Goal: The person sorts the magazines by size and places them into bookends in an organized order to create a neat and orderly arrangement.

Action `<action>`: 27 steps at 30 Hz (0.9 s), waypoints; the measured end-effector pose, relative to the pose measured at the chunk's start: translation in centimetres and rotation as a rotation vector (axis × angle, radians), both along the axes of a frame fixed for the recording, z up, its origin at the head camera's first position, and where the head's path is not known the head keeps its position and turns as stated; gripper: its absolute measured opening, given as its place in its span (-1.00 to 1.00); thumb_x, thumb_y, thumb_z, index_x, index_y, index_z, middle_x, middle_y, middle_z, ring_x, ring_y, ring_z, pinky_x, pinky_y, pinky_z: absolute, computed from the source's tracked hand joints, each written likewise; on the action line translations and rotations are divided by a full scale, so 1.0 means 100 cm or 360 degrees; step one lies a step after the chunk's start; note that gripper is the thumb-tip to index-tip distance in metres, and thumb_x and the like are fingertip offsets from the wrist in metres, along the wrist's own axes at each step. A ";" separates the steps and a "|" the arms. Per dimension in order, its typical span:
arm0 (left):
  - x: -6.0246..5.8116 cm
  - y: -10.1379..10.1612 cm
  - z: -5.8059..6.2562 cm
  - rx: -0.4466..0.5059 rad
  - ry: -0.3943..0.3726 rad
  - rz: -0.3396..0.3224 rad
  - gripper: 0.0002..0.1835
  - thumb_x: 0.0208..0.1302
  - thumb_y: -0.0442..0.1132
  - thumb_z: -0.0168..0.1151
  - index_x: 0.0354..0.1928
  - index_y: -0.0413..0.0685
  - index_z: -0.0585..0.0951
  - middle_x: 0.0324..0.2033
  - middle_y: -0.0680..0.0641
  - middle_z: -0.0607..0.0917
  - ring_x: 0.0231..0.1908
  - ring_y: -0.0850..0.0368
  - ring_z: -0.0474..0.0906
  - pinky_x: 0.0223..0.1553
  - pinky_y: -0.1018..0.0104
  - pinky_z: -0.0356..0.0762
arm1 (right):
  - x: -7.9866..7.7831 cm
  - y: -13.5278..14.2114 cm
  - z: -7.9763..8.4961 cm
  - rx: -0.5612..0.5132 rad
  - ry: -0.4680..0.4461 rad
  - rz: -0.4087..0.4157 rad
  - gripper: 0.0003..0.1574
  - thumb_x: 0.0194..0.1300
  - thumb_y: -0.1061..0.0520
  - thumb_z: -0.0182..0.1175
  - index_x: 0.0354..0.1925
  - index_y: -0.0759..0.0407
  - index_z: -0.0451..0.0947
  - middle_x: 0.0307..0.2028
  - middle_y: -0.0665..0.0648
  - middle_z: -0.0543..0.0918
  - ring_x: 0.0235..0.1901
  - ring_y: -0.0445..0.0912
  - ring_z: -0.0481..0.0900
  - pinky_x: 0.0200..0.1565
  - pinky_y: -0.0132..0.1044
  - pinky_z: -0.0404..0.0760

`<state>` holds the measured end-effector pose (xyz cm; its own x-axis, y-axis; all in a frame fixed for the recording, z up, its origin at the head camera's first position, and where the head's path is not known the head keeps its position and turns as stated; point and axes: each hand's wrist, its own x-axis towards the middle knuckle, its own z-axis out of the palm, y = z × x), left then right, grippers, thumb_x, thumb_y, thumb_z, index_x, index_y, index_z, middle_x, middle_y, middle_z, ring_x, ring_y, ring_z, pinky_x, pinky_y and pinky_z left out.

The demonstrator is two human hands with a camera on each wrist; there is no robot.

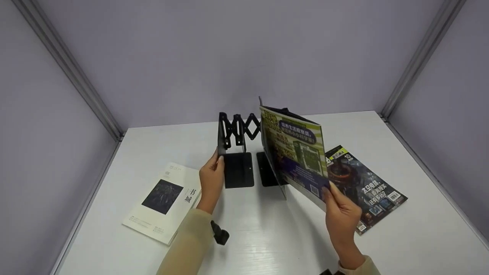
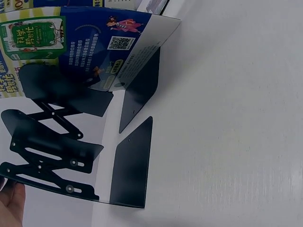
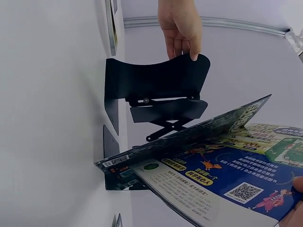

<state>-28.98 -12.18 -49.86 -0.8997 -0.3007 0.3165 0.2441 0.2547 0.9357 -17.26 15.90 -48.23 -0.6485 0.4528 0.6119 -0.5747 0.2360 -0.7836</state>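
A black expandable bookend (image 1: pixel 238 170) with a folding lattice between its end plates stands mid-table. My left hand (image 1: pixel 211 183) pinches its left end plate, thumb on the inner face and fingers behind, as the right wrist view also shows. My right hand (image 1: pixel 343 215) grips the lower outer corner of a green, yellow and purple magazine (image 1: pixel 300 152). It is upright and slightly spread, one dark cover leaf (image 3: pixel 189 135) splayed towards the lattice. The magazine's spine side overlaps the bookend's right part, hiding much of it in the head view.
A white book (image 1: pixel 164 202) with a dark square picture lies flat at the left. At the right, a dark magazine (image 1: pixel 370 191) lies flat, partly behind my right hand. Pale walls (image 1: pixel 172 57) with metal corner rails enclose the white table (image 1: pixel 252 244) at the back and sides.
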 end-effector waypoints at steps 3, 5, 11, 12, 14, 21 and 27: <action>0.000 0.000 0.000 0.0011 0.0010 -0.0003 -0.59 0.45 -0.32 0.12 0.30 -0.21 0.49 0.27 -0.15 0.54 0.29 -0.03 0.50 0.23 0.13 0.56 | -0.006 -0.002 -0.003 0.0009 0.0009 -0.0010 -0.66 0.16 0.58 0.23 -0.04 0.59 0.59 -0.14 -0.24 0.71 -0.19 -0.37 0.73 -0.26 -0.61 0.66; 0.000 0.000 0.000 0.0014 0.0017 -0.0006 -0.59 0.45 -0.32 0.12 0.30 -0.21 0.49 0.27 -0.16 0.54 0.29 -0.03 0.50 0.24 0.12 0.55 | -0.008 -0.004 -0.004 0.0014 -0.0016 -0.0035 -0.66 0.17 0.57 0.24 -0.04 0.56 0.60 -0.16 -0.29 0.71 -0.24 -0.41 0.72 -0.30 -0.64 0.64; 0.001 0.000 -0.001 0.0019 0.0007 -0.0014 -0.58 0.45 -0.31 0.12 0.31 -0.21 0.48 0.28 -0.16 0.53 0.28 -0.04 0.51 0.23 0.10 0.56 | -0.014 -0.008 -0.008 0.0054 -0.0055 -0.0057 -0.67 0.20 0.53 0.25 -0.03 0.54 0.60 -0.13 -0.23 0.72 -0.31 -0.48 0.67 -0.33 -0.69 0.59; 0.001 0.000 -0.001 0.0019 0.0005 -0.0013 -0.58 0.46 -0.31 0.12 0.31 -0.21 0.47 0.28 -0.16 0.53 0.28 -0.04 0.51 0.22 0.10 0.57 | -0.015 -0.009 -0.008 0.0059 -0.0049 -0.0043 -0.67 0.20 0.53 0.24 -0.02 0.55 0.60 -0.12 -0.21 0.72 -0.38 -0.50 0.64 -0.36 -0.70 0.56; 0.001 0.000 0.000 0.0023 0.0000 -0.0010 -0.58 0.45 -0.31 0.13 0.31 -0.20 0.48 0.28 -0.15 0.54 0.28 -0.02 0.52 0.20 0.12 0.58 | -0.017 -0.011 -0.009 0.0065 -0.0040 -0.0021 -0.68 0.22 0.52 0.23 -0.02 0.54 0.60 -0.09 -0.13 0.72 -0.35 -0.50 0.65 -0.36 -0.70 0.56; 0.000 0.001 0.002 0.0056 0.0003 -0.0013 -0.58 0.44 -0.33 0.13 0.30 -0.22 0.48 0.28 -0.16 0.53 0.29 -0.03 0.51 0.21 0.16 0.58 | -0.026 -0.017 -0.015 0.0059 -0.0089 -0.0019 -0.70 0.22 0.52 0.23 -0.05 0.54 0.61 -0.09 0.40 0.66 -0.11 -0.47 0.66 -0.23 -0.67 0.61; -0.001 0.001 0.002 0.0059 -0.0013 0.0001 -0.59 0.43 -0.33 0.14 0.29 -0.22 0.49 0.27 -0.16 0.54 0.27 -0.04 0.52 0.20 0.14 0.58 | -0.031 -0.020 -0.018 0.0034 -0.0091 0.0026 -0.69 0.25 0.50 0.21 -0.02 0.54 0.60 -0.07 0.48 0.63 -0.09 -0.44 0.67 -0.17 -0.64 0.63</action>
<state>-29.05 -12.11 -49.66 -0.9019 -0.3130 0.2976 0.2361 0.2197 0.9466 -20.36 13.88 -49.98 -0.6899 0.4291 0.5830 -0.5330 0.2439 -0.8102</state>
